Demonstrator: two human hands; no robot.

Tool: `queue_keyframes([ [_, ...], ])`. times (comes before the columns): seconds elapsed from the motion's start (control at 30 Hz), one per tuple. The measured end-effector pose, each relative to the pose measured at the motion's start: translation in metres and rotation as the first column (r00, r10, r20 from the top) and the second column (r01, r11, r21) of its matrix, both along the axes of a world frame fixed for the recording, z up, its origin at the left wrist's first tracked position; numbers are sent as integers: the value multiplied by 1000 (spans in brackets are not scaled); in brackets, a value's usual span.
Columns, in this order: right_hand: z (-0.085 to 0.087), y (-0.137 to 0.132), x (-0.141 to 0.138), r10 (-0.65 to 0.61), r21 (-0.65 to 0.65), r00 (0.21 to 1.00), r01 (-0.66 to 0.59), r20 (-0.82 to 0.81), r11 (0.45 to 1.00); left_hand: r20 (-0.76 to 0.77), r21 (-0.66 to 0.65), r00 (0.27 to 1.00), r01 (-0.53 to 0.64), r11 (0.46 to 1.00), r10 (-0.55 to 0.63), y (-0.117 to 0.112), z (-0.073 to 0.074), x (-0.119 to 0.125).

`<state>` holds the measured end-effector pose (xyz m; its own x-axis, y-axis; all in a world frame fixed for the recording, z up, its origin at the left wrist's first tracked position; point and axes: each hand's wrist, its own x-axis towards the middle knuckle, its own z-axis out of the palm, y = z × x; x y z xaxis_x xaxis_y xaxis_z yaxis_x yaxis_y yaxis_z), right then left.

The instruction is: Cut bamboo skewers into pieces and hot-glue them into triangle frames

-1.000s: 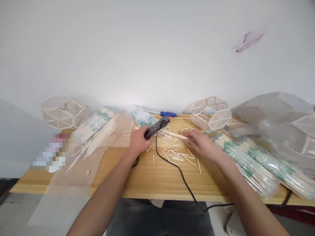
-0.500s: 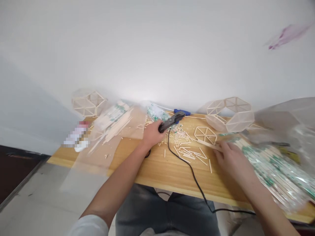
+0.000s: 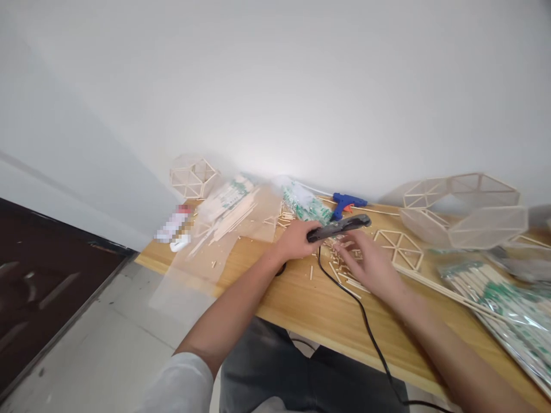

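Observation:
My left hand [image 3: 297,240] is closed around the handle of a black corded tool [image 3: 340,228], which points to the right above the table; its exact kind is not clear. My right hand [image 3: 365,261] is just below the tool's front part, thumb and fingers drawn together. Whatever they pinch is too small or hidden to make out. Short cut wooden sticks [image 3: 355,284] lie scattered beneath my right hand. Beside it is a flat hexagonal stick frame [image 3: 398,250] with spokes. Long thin sticks [image 3: 451,295] run rightward past my right forearm.
A blue glue gun [image 3: 346,202] lies by the wall. Stick-and-paper polygon structures stand at right [image 3: 486,223] and left [image 3: 193,178]. Bagged sticks [image 3: 508,304] lie at right, loose sticks [image 3: 235,221] on translucent sheeting at left. A black cord [image 3: 370,327] crosses the table's front edge.
My right hand has moved left from the stick beside the hexagonal frame to beneath the black tool. The tool has tilted closer to level. The view has shifted, so the table appears further right.

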<state>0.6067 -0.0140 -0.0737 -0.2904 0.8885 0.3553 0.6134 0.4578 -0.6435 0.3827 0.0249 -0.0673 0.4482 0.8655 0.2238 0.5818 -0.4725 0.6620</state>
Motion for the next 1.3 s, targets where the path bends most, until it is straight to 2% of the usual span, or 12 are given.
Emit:
queue_keyframes([
  [0.17, -15, -7, -6, 11, -98, 989, -26, -150, 995, 89, -58, 983, 168, 984, -163, -5, 1, 7],
  [0.27, -15, -8, -3, 6, -113, 983, -28, -185, 993, 82, -74, 985, 160, 984, -154, -7, 3, 9],
  [0.37, -11, -6, 1, -23, -155, 965, -19, -261, 988, 40, -45, 999, 1, 999, 1, -4, 8, 5],
  [0.47, -11, -3, 6, -41, -117, 970, 13, -240, 993, -43, 27, 960, -275, 961, 276, 2, 13, -2],
  [0.53, -13, 0, 8, -41, -70, 980, 28, -195, 997, -143, 114, 882, -436, 893, 449, 7, 14, -8],
  [0.6, -16, 1, 8, -35, -46, 985, 28, -170, 999, -260, 216, 777, -531, 819, 573, 11, 13, -11],
  [0.67, -19, 2, 8, -27, -39, 986, 21, -162, 999, -361, 274, 680, -577, 770, 638, 14, 10, -14],
  [0.73, -20, 2, 7, -21, -36, 987, 15, -160, 999, -424, 268, 634, -595, 758, 647, 15, 6, -14],
  [1.0, -9, -2, 13, -39, -6, 984, 39, -177, 999, -426, 226, 647, -600, 767, 632, 19, -4, -12],
  [1.17, 6, -25, 35, 47, -114, 996, -56, -81, 992, -393, 55, 721, -601, 797, 571, 15, 16, -25],
  [1.23, 8, -41, 44, 48, -95, 999, -48, -3, 994, -339, 13, 765, -578, 816, 548, 5, 27, -39],
  [1.3, 5, -57, 51, 52, -24, 997, -51, 52, 998, -255, 69, 788, -563, 823, 561, -10, 37, -61],
])
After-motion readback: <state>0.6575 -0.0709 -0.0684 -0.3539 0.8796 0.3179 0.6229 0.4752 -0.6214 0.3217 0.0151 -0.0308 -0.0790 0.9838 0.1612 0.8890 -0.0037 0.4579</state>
